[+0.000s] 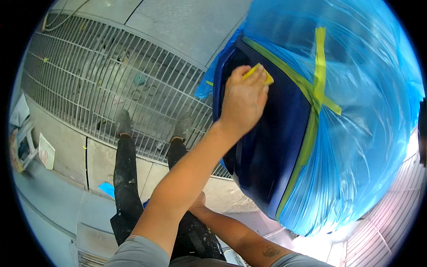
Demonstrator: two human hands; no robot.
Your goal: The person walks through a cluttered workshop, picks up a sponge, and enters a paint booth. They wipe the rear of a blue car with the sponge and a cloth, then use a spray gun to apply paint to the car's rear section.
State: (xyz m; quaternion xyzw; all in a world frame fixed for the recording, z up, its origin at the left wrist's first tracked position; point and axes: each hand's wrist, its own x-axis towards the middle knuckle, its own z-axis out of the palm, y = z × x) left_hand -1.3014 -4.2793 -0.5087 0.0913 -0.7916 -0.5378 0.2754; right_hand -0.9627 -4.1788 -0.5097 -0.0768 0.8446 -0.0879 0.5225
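head: yellow pad [269,79] in left hand [244,99]

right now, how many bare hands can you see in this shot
2. The left hand holds a yellow pad at the dark blue panel; the right hand is lower down, mostly hidden behind the left forearm. No others show.
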